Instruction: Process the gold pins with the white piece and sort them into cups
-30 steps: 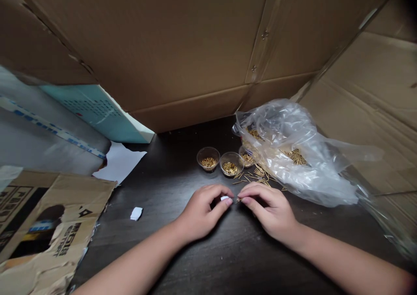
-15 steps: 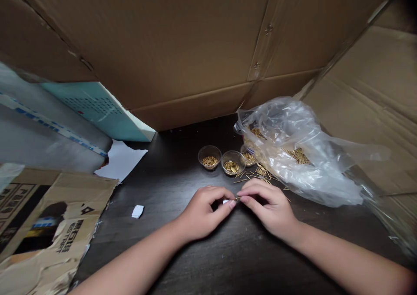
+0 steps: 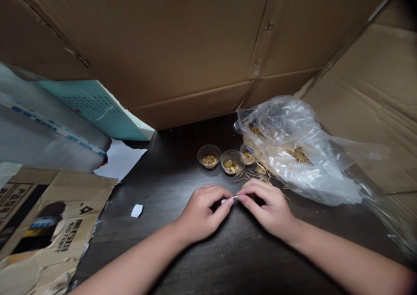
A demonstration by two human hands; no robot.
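My left hand [image 3: 208,210] is closed, its thumb and forefinger pinching one end of a thin metal pin [image 3: 234,197]. The fingertips of my right hand [image 3: 267,206] are pinched at the pin's other end, close to the left fingertips. Just beyond the hands stand three small clear cups, a left cup [image 3: 209,157], a middle cup [image 3: 233,162] and a right cup [image 3: 248,155], each with small brass-coloured pieces inside. Loose brass pins [image 3: 262,170] lie scattered behind my right hand. A bit of white shows under my left fingertips, partly hidden.
A clear plastic bag [image 3: 293,134] with more brass pins lies at the right. A small white scrap [image 3: 137,210] rests on the dark table [image 3: 156,251]. Torn cardboard [image 3: 74,225], white paper [image 3: 121,158] and a teal box [image 3: 97,108] stand left. Cardboard walls [image 3: 182,47] enclose the back and right.
The hands stay almost in place. The pin between the fingertips now looks brighter and shows a little differently. The view has shifted very slightly.
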